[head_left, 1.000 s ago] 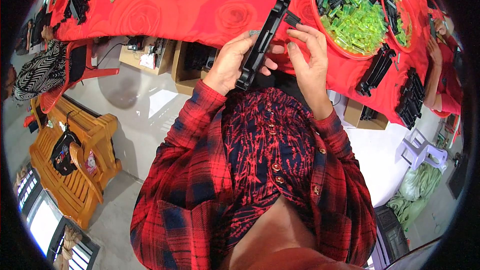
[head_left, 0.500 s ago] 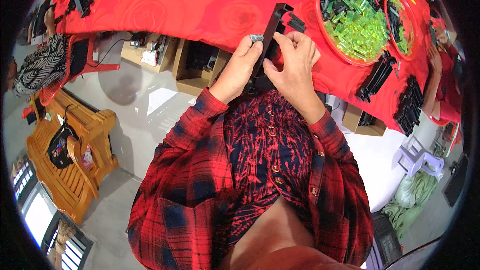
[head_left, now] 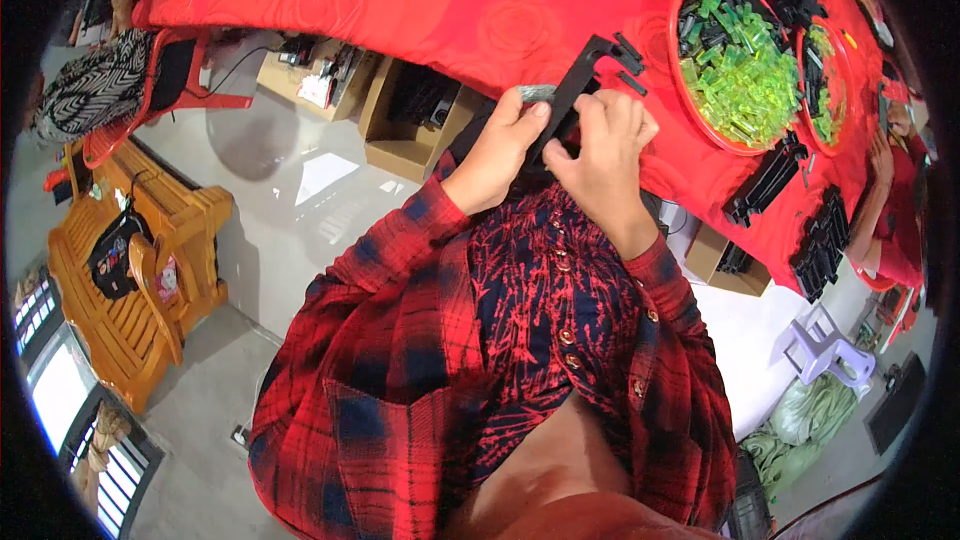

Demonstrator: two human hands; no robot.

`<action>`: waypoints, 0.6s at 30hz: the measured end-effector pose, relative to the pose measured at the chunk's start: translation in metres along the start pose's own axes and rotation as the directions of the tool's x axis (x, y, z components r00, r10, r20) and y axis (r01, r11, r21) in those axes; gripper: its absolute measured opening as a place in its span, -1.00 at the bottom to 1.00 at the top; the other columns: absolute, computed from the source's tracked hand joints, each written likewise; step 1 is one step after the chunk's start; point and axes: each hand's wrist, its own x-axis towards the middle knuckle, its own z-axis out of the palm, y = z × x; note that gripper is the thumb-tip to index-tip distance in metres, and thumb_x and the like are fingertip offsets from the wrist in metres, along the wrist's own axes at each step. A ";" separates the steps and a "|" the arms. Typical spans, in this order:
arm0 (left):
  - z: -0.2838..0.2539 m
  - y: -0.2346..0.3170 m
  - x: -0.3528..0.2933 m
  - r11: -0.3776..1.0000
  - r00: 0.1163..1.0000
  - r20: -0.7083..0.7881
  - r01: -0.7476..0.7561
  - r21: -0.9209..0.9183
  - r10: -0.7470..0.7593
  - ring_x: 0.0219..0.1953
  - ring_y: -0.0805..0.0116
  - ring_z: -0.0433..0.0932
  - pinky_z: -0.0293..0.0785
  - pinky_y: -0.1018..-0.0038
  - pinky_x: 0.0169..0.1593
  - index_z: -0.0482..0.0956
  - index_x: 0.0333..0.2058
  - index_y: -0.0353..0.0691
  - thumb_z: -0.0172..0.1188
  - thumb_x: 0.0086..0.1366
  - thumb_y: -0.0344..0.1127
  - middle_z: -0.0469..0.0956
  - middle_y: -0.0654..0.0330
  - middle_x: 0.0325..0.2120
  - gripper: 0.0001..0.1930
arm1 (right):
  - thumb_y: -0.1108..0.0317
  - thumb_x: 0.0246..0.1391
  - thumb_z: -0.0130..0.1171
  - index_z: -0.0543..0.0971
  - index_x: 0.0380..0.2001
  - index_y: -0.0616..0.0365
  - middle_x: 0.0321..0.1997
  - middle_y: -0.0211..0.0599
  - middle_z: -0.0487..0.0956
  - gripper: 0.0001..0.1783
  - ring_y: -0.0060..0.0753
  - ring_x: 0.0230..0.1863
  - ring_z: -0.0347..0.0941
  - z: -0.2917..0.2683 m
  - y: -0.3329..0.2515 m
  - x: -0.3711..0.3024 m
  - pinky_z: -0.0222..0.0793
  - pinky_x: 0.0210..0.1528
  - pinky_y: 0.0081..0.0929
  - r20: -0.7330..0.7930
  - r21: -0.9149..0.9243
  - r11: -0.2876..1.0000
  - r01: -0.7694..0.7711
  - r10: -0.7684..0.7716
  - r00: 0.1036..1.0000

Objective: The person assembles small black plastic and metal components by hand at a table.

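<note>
A second earlier the right hand (head_left: 607, 155) had been apart from the long black part (head_left: 570, 90), with its fingers spread; now these fingers were bent and closed on the right side of the part, while the left hand (head_left: 497, 155) kept its grip on the left side. This seemed to mean that the work had come into both hands, but the right fingertips were partly hidden, and whether they also pinched a smaller piece could not be told. A greyish thing (head_left: 537, 93) showed beside the left thumb, too small to name. The part was held tilted, its pronged far end over the near edge of the desk (head_left: 420, 0), its lower end close to the person's shirt (head_left: 530, 280). The red basin (head_left: 700, 123) of green pieces (head_left: 745, 90) stood near on the right, and black parts (head_left: 822, 240) lay at the desk's right edge, so that side looked tighter; leftward, a movement seemed easier.
</note>
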 end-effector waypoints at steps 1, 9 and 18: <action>-0.002 -0.002 -0.002 1.000 1.000 -0.016 -0.005 0.000 0.005 0.05 0.48 0.40 0.27 0.46 0.17 0.44 0.05 -0.25 -0.04 0.48 -0.32 0.49 0.26 -0.04 -0.75 | 0.26 -0.32 0.36 0.48 -0.19 0.18 -0.12 -0.17 0.39 -0.47 -0.06 -0.01 0.27 0.002 -0.002 -0.002 0.04 0.09 -0.09 0.017 -0.002 1.000 -0.002 0.002 1.000; -0.015 -0.013 -0.008 0.999 0.994 -0.107 -0.029 0.032 0.032 -0.03 0.48 0.42 0.34 0.46 0.13 0.38 0.04 -0.26 0.01 0.45 -0.36 0.47 0.23 -0.09 -0.76 | 0.25 -0.30 0.35 0.47 -0.17 0.21 -0.11 -0.15 0.39 -0.46 -0.03 -0.01 0.27 0.010 -0.010 -0.007 0.05 0.12 -0.05 0.035 0.017 1.000 0.010 -0.010 0.999; -0.111 -0.007 -0.054 0.998 0.909 -0.417 -0.002 0.058 0.025 -0.58 0.39 0.55 0.52 0.51 -0.50 0.41 -0.10 -0.23 -0.10 0.51 -0.13 0.61 0.09 -0.36 -0.72 | 0.39 -0.07 0.31 0.48 0.04 0.11 -0.09 -0.14 0.43 -0.48 -0.11 0.02 0.33 0.012 -0.008 0.001 0.16 0.08 -0.16 0.101 0.257 0.965 0.045 -0.073 0.992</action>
